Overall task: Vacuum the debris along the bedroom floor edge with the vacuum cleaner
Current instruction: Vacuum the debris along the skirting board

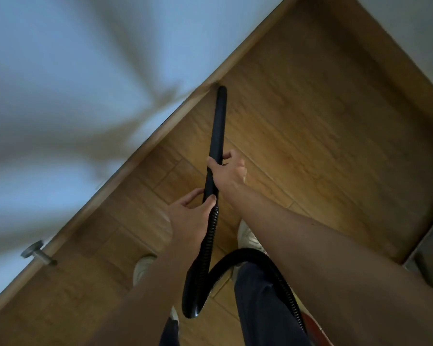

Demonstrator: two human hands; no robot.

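Halfway down the black wand, the right hand is wrapped around it, while the left hand pinches its lower end between thumb and fingers, just above the ribbed hose. Its tip rests where the wood floor meets the baseboard under the white wall; any debris there seems too blurred to spot. Further back, the hose loops past two pale shoes, and a metal doorstop sticks out near the baseboard.
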